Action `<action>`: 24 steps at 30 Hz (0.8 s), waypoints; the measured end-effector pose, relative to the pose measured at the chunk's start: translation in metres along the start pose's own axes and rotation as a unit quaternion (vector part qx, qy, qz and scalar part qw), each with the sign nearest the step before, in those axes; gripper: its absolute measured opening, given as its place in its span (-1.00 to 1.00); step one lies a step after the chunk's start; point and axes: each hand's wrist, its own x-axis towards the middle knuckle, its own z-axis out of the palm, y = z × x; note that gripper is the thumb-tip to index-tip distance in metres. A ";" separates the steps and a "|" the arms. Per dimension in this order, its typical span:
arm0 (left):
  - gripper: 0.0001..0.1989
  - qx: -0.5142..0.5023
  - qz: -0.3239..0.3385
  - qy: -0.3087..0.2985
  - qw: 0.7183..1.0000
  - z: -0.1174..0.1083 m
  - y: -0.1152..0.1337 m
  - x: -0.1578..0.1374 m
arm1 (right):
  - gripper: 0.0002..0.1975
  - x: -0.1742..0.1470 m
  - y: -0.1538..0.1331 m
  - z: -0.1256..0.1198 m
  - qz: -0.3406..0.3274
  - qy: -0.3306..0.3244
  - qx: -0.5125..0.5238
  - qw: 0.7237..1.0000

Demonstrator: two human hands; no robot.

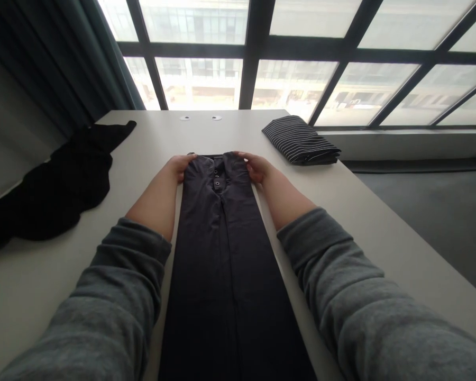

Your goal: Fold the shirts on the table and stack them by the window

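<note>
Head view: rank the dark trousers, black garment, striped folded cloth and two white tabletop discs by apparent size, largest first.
1. Dark trousers
2. Black garment
3. Striped folded cloth
4. Left white disc and right white disc: they look alike, so unranked between themselves.

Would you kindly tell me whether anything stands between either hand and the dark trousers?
Nothing visible does: the left hand and right hand each hold a waist corner of the dark trousers. The black garment and striped cloth lie apart, to either side.
</note>
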 end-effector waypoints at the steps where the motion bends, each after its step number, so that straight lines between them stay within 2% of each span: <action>1: -0.67 -0.001 -0.007 -0.001 1.000 0.000 0.001 0.001 | -0.80 0.000 -0.001 0.001 0.012 -0.007 0.002 1.000; 3: -0.70 -0.005 -0.005 0.002 1.000 0.000 0.004 0.003 | -0.78 -0.002 -0.004 0.004 0.016 0.004 0.025 1.000; 6: -0.68 -0.020 0.019 -0.009 1.000 0.000 0.007 0.000 | -0.66 -0.007 -0.007 0.008 -0.036 0.022 0.038 0.998; 9: -0.66 -0.036 0.072 -0.039 0.996 0.000 0.014 -0.010 | -0.50 -0.013 -0.013 0.011 -0.077 0.017 0.014 0.997; 13: -0.62 -0.018 0.155 -0.061 0.986 0.003 0.030 -0.032 | -0.37 -0.027 -0.028 0.017 -0.160 0.052 -0.039 0.985; 18: -0.45 0.044 0.231 -0.073 0.969 -0.005 0.044 -0.073 | -0.16 -0.065 -0.041 0.025 -0.215 0.081 -0.137 0.964; 21: -0.44 0.127 0.259 -0.067 0.955 -0.019 0.042 -0.107 | -0.19 -0.100 -0.039 0.027 -0.251 0.078 -0.229 0.937; 24: -0.56 0.278 0.279 -0.084 0.915 -0.031 0.032 -0.146 | -0.46 -0.135 -0.031 0.026 -0.257 0.039 -0.392 0.882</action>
